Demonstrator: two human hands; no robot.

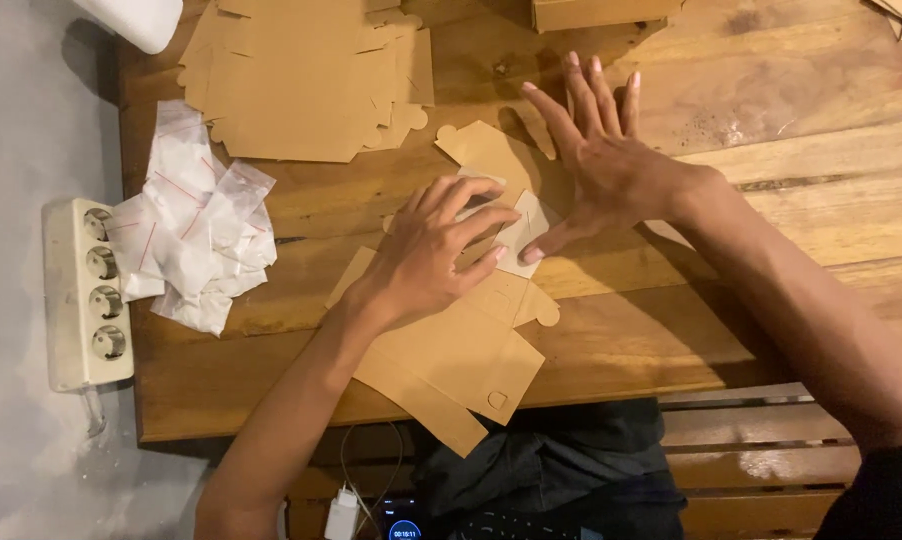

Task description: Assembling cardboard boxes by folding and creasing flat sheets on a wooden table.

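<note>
1. Head view: nearest us, dark clothing (pixel 551 465) below the table edge, with a white charger plug (pixel 342 513) and a small lit screen (pixel 403 527) beside it.
2. Our left forearm comes up from bottom left, wrist bent. left hand (pixel 433 252) lies palm down on the flat brown cardboard cut-out (pixel 456 360), fingers curled and half open, fingertips pressing a white flap (pixel 523 232) at the fold.
3. Our right arm enters from the right edge, dark sleeve at the corner. right hand (pixel 606 165) is spread wide and flat, fingers pointing away from us, thumb tip touching that white flap.
4. Neither hand grips anything; both press flat, close together, thumb and fingers nearly meeting.
5. Cut-out sits at the near middle of the wooden table (pixel 731 300), its lower corner overhanging the edge.
6. Left of it: heap of small clear zip bags (pixel 196 225), then a white power strip (pixel 84 295).
7. Far side: stack of flat cardboard blanks (pixel 306 75).
</note>
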